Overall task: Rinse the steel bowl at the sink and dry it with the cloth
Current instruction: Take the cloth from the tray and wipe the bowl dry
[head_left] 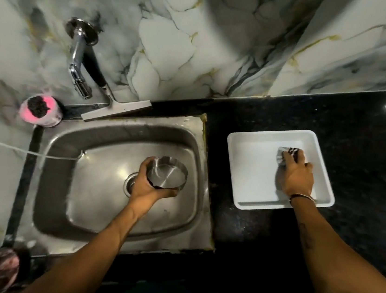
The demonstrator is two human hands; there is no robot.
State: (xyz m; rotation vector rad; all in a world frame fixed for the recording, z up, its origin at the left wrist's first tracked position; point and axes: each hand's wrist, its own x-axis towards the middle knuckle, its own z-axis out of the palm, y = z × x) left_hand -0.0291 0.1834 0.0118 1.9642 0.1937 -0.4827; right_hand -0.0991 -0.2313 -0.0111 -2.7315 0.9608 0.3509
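My left hand [144, 184] grips the round steel bowl [167, 173] by its rim and holds it tilted over the right half of the steel sink [70, 149], near the drain [130, 182]. On the counter to the right stands a white tray [250, 163]. Inside it my right hand [296, 173] rests on a bunched striped cloth [285, 155], fingers closed over it. The chrome tap [80, 75] juts from the wall above the sink's back edge; no water runs from it.
A squeegee [115, 108] leans behind the sink. A pink scrubber holder [40, 111] stands at the sink's back left corner. A thin white hose [4, 145] crosses the left rim. Black granite counter [357, 150] surrounds the tray. A dark round object [2, 267] lies bottom left.
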